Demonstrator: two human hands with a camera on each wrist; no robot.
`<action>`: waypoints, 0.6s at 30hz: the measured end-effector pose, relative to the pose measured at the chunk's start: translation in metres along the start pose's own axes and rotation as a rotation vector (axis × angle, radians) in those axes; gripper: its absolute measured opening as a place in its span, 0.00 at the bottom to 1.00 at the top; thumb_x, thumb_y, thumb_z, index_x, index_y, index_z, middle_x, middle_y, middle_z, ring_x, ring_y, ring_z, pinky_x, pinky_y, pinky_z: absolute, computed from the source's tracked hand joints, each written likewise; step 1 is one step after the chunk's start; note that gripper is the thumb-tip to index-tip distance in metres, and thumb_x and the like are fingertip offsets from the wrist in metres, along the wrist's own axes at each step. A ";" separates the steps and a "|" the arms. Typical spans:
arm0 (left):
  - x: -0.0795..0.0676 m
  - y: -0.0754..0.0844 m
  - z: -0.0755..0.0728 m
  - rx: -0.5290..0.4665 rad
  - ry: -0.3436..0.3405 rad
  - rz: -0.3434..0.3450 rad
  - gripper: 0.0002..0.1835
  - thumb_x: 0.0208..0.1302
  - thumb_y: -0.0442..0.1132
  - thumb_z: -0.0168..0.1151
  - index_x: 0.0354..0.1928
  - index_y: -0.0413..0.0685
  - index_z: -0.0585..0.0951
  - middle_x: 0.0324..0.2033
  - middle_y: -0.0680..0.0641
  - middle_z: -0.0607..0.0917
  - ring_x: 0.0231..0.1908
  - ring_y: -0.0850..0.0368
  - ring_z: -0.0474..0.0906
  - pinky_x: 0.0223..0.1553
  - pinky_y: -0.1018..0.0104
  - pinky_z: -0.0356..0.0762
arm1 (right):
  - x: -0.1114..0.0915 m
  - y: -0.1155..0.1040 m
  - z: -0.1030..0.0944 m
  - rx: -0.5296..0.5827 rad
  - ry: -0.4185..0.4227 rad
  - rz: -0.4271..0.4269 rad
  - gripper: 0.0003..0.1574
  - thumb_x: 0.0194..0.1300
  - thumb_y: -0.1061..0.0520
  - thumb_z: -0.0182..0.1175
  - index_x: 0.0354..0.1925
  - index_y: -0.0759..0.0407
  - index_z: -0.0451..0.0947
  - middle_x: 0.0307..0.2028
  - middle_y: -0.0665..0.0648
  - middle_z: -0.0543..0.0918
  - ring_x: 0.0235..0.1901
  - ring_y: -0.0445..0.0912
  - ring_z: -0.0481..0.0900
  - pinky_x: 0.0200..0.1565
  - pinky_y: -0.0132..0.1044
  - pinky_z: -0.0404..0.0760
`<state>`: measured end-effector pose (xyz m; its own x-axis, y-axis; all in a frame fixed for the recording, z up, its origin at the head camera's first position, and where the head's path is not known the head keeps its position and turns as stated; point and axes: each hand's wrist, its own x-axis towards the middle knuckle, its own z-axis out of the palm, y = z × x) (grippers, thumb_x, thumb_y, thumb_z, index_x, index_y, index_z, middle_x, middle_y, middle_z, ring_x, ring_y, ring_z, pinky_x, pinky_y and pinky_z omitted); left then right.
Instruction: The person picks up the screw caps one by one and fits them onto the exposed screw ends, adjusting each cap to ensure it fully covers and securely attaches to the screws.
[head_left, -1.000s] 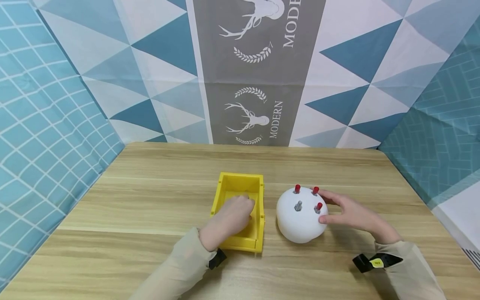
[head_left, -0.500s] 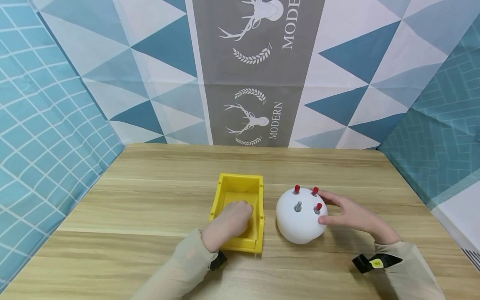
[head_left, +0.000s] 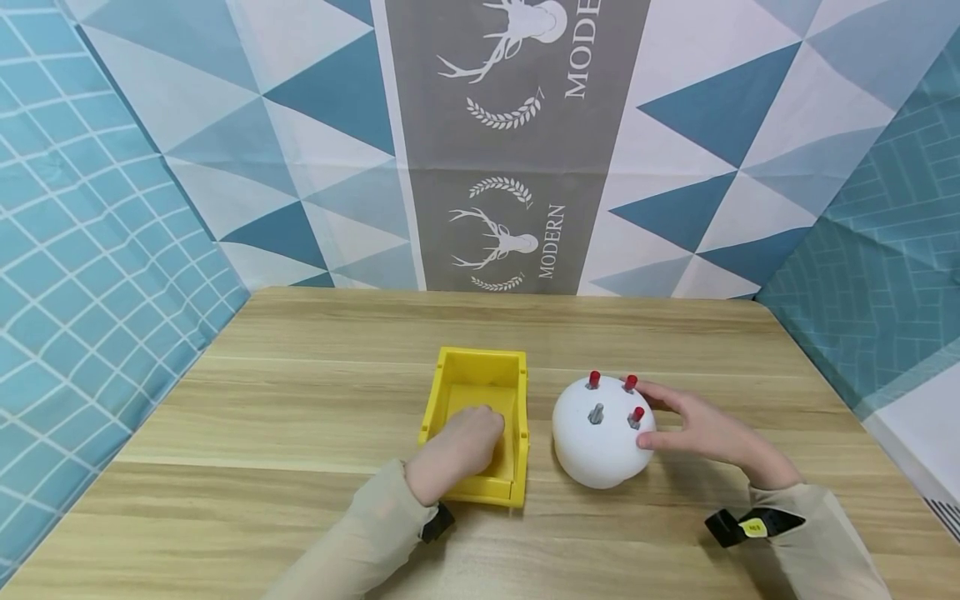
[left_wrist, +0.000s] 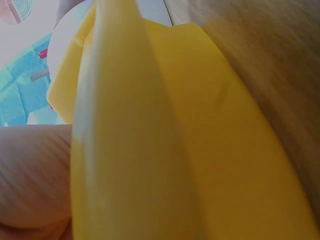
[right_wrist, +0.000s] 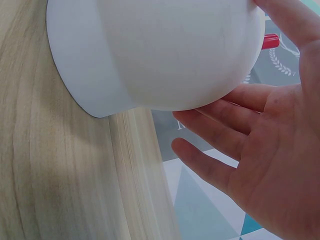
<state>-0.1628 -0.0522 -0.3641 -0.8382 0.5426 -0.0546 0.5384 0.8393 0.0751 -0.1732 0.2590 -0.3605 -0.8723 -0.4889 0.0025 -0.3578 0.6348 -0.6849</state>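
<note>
My left hand reaches down into a yellow plastic bin, its fingertips hidden below the back of the hand; I cannot tell whether they pinch anything. In the left wrist view the bin's wall fills most of the picture. To the right stands a white rounded body with upright metal studs on top. Three studs wear red caps, while one stud is bare metal. My right hand steadies this body from the right, thumb near the front capped stud and fingers round the far side.
Both things stand on a wood-grain table. Behind it hangs a patterned cloth with triangles and deer prints, and blue tiled cloth covers the left side. Black straps with small cameras sit at both wrists.
My left hand has drawn back slightly toward the near end of the bin, staying inside it. The right hand and the white body have kept their place.
</note>
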 end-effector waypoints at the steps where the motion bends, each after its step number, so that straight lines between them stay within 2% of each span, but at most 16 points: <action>1: 0.000 0.000 0.000 0.001 0.003 0.000 0.06 0.53 0.23 0.55 0.29 0.40 0.78 0.22 0.47 0.76 0.23 0.59 0.68 0.27 0.69 0.72 | 0.000 0.000 0.000 0.001 0.000 -0.001 0.46 0.52 0.48 0.64 0.63 0.66 0.60 0.57 0.66 0.70 0.55 0.65 0.68 0.48 0.61 0.72; 18: -0.003 -0.001 -0.001 0.006 0.027 0.035 0.07 0.53 0.22 0.54 0.29 0.40 0.78 0.22 0.47 0.75 0.22 0.60 0.66 0.25 0.72 0.70 | 0.000 -0.001 0.000 0.004 0.001 0.002 0.46 0.52 0.48 0.64 0.63 0.67 0.59 0.57 0.68 0.70 0.55 0.66 0.67 0.48 0.62 0.71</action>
<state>-0.1611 -0.0543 -0.3633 -0.8211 0.5703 -0.0254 0.5676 0.8203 0.0707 -0.1729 0.2586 -0.3599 -0.8732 -0.4873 0.0023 -0.3552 0.6332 -0.6876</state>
